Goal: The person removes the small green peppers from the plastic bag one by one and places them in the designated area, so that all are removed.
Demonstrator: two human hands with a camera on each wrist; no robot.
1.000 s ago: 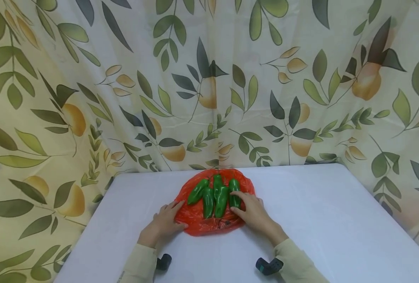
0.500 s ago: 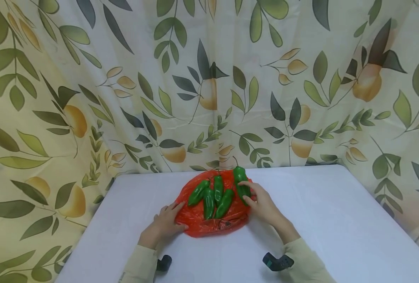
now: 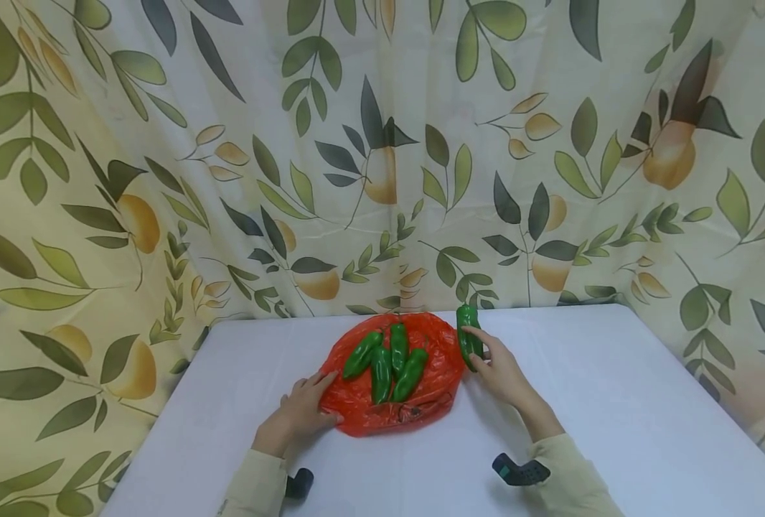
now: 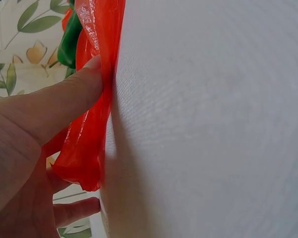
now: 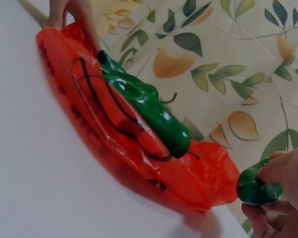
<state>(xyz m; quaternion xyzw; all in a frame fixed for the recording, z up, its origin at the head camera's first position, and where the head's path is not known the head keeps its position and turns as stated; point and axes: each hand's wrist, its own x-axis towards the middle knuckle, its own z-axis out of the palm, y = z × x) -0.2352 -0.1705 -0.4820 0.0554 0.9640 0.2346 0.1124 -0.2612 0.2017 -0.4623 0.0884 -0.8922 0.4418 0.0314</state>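
Observation:
A red plastic bag [image 3: 359,420] with black print lies flat on the white table. Several glossy green peppers [image 3: 411,375] are on it, side by side. At the bag's left edge my left hand [image 3: 297,411] rests with fingers spread; its thumb [image 4: 82,87] presses against the red plastic in the left wrist view. Just beyond the bag's right edge, my right hand [image 3: 504,370] pinches one green pepper [image 3: 468,332] between thumb and fingers, stem end pointing away. The right wrist view shows the rounded end of this pepper [image 5: 251,183] among the fingertips.
The white table [image 3: 602,402] extends on both sides of the bag. Behind it hangs a curtain [image 3: 395,158] with leaf and fruit print, which also runs along the left side. Dark wrist cameras [image 3: 520,471] sit on both wrists.
My right hand has lifted the rightmost pepper off the bag and carried it right, past the bag's edge. One remaining pepper has tilted slightly. The left hand has stayed put.

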